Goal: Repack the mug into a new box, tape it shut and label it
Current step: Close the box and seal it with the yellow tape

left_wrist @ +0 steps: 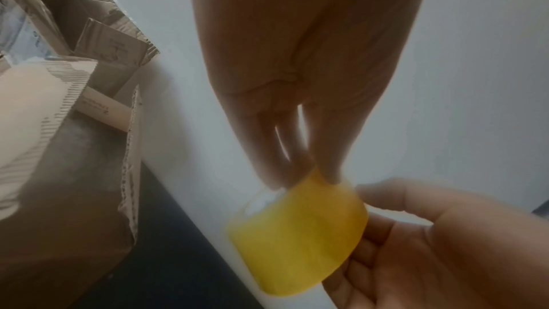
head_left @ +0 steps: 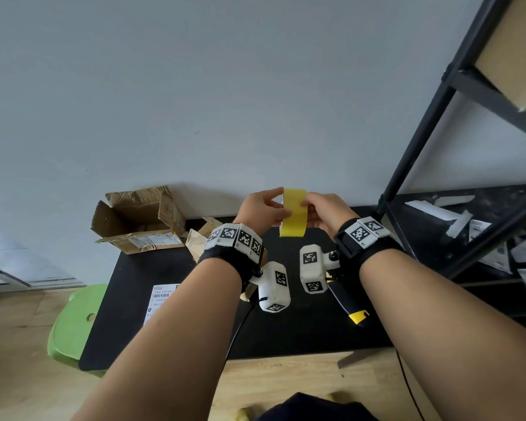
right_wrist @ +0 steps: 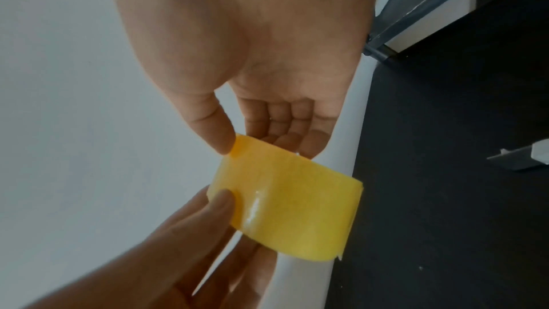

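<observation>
Above the far edge of the tabletop: both hands hold a roll of yellow tape [head_left: 294, 211] up in front of the pale wall, clear of the black tabletop [head_left: 301, 329].
Left hand: the left hand [head_left: 260, 210] pinches the roll's near rim between thumb and fingertips [left_wrist: 329, 168], the fingers curled round it.
Right hand: the right hand [head_left: 325, 211] pinches the opposite side, its thumb [right_wrist: 219, 135] on the outer face and the fingers behind; whether it has found the loose end cannot be told.
Tape: glossy and thin, on what looks like a pale core. It should be light and stiff enough as a roll, but the free strip will likely be limp, sticky and quick to fold onto itself. Best taken by the core or rims, the end peeled by a corner.
Boxes: a torn, opened box [head_left: 137, 220] stands at the far left corner of the tabletop; a second piece of cardboard [head_left: 202, 233] shows just behind the left wrist, mostly hidden.
Mug: not visible in any view.
Label: a printed label [head_left: 161, 296] lies near the left edge of the tabletop.
Knife: a yellow-and-black knife [head_left: 351, 305] lies under the right wrist.
Stage: taping appears about to begin; labelling is not yet done.
</observation>
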A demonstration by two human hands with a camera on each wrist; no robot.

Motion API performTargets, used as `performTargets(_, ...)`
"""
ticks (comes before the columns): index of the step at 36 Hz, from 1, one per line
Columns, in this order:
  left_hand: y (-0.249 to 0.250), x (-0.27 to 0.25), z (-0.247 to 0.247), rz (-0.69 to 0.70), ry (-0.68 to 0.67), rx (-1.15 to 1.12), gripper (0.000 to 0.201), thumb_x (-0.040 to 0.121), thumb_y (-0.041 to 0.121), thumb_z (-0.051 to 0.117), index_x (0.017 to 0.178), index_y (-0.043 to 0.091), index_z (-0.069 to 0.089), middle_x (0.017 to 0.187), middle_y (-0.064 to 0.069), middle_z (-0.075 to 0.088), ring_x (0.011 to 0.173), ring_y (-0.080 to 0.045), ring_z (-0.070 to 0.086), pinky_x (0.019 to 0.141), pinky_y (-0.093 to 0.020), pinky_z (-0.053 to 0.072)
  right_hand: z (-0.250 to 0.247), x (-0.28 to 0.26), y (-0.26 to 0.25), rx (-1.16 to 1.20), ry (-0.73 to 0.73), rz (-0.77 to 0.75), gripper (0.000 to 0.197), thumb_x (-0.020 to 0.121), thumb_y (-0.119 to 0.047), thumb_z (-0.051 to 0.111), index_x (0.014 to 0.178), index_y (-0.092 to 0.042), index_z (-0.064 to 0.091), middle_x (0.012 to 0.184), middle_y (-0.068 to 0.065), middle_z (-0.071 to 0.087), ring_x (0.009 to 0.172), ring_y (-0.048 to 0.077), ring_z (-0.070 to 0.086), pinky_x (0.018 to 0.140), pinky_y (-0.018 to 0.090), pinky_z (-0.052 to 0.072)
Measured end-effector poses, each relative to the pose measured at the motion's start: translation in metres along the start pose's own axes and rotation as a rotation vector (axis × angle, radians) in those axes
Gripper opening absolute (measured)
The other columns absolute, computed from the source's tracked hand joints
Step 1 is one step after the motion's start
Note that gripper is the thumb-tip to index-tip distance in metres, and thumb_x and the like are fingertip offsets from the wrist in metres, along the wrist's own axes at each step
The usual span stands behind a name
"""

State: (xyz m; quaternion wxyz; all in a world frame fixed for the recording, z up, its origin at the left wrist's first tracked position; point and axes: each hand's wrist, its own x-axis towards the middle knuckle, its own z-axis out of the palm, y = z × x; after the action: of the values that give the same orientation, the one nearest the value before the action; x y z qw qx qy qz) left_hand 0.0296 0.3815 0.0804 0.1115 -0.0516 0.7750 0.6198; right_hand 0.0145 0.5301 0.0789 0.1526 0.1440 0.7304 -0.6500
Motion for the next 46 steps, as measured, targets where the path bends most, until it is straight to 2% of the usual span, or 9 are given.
performTargets(6, 0.002, 0.0, 0.004, 0.0, 0.053, -0.013, 0.056, 0.081, 0.003, 0.072, 0.134, 0.006, 0.053, 0.098, -0.014, 0.069, 0.087, -0.03, 0.071, 0.085, -0.04, 0.057, -0.002, -0.002, 0.0, -0.014, -0.001, 0.026, 0.027, 0.087, -0.019, 0.053, 0.106, -0.001, 0.061, 0.098, 0.016, 0.067, 0.094, 0.033, 0.068, 0.085, 0.044, 0.057)
performTargets(11, 0.004, 0.001, 0.006, -0.009, 0.084, -0.006, 0.05, 0.081, 0.004, 0.073, 0.128, 0.006, 0.057, 0.088, -0.008, 0.067, 0.083, -0.03, 0.071, 0.083, -0.041, 0.058, -0.002, -0.002, 0.001, -0.048, -0.019, 0.02, 0.014, 0.083, -0.015, 0.053, 0.088, -0.007, 0.062, 0.095, 0.014, 0.068, 0.094, 0.033, 0.069, 0.09, 0.047, 0.055)
performTargets(15, 0.003, 0.004, 0.004, -0.037, 0.137, -0.059, 0.05, 0.079, 0.005, 0.074, 0.125, 0.002, 0.057, 0.095, -0.017, 0.07, 0.082, -0.031, 0.072, 0.082, -0.045, 0.058, 0.0, -0.003, 0.0, -0.115, -0.041, 0.008, 0.008, 0.079, -0.009, 0.055, 0.079, -0.007, 0.062, 0.094, 0.017, 0.065, 0.099, 0.036, 0.067, 0.092, 0.047, 0.054)
performTargets(20, 0.001, 0.006, 0.001, -0.06, 0.15, -0.132, 0.048, 0.081, 0.007, 0.074, 0.125, 0.001, 0.056, 0.095, -0.019, 0.071, 0.084, -0.029, 0.072, 0.084, -0.043, 0.058, 0.0, -0.005, 0.001, -0.077, -0.051, 0.023, 0.011, 0.082, -0.01, 0.055, 0.089, -0.006, 0.063, 0.099, 0.017, 0.067, 0.095, 0.032, 0.067, 0.09, 0.044, 0.056)
performTargets(25, 0.002, 0.006, -0.001, -0.075, 0.091, -0.143, 0.051, 0.084, 0.011, 0.071, 0.13, -0.001, 0.053, 0.101, -0.018, 0.069, 0.089, -0.028, 0.07, 0.084, -0.038, 0.058, -0.001, -0.008, -0.001, -0.01, -0.058, 0.019, 0.015, 0.088, -0.008, 0.053, 0.099, -0.002, 0.061, 0.092, 0.015, 0.067, 0.083, 0.028, 0.066, 0.073, 0.036, 0.056)
performTargets(28, 0.005, 0.004, -0.003, -0.079, 0.001, -0.119, 0.054, 0.084, 0.006, 0.071, 0.133, 0.004, 0.051, 0.105, -0.015, 0.068, 0.085, -0.024, 0.069, 0.082, -0.034, 0.058, 0.0, -0.008, -0.002, 0.07, -0.039, 0.025, 0.013, 0.09, -0.011, 0.052, 0.096, -0.003, 0.06, 0.085, 0.012, 0.065, 0.077, 0.026, 0.065, 0.067, 0.034, 0.054)
performTargets(33, 0.008, 0.001, -0.003, -0.074, -0.032, -0.131, 0.057, 0.083, 0.001, 0.071, 0.135, 0.003, 0.048, 0.09, -0.006, 0.068, 0.079, -0.02, 0.069, 0.082, -0.034, 0.058, 0.0, -0.007, -0.005, 0.145, -0.011, 0.05, 0.011, 0.091, -0.014, 0.051, 0.09, -0.007, 0.061, 0.082, 0.009, 0.065, 0.077, 0.024, 0.065, 0.067, 0.034, 0.054)
performTargets(40, 0.008, -0.001, 0.002, -0.035, 0.026, -0.121, 0.053, 0.081, 0.0, 0.072, 0.131, 0.002, 0.053, 0.087, -0.007, 0.065, 0.077, -0.022, 0.068, 0.078, -0.034, 0.059, 0.001, -0.011, -0.006, 0.126, -0.014, 0.033, 0.013, 0.092, -0.012, 0.047, 0.085, -0.008, 0.057, 0.078, 0.008, 0.061, 0.075, 0.024, 0.062, 0.07, 0.036, 0.054)
performTargets(46, 0.009, -0.002, 0.005, -0.027, 0.06, -0.137, 0.051, 0.079, -0.001, 0.074, 0.127, 0.001, 0.055, 0.08, -0.006, 0.066, 0.073, -0.022, 0.067, 0.079, -0.038, 0.059, 0.0, -0.015, -0.008, 0.095, -0.033, 0.013, 0.013, 0.09, -0.008, 0.044, 0.088, -0.006, 0.057, 0.086, 0.012, 0.06, 0.087, 0.029, 0.062, 0.078, 0.041, 0.054)
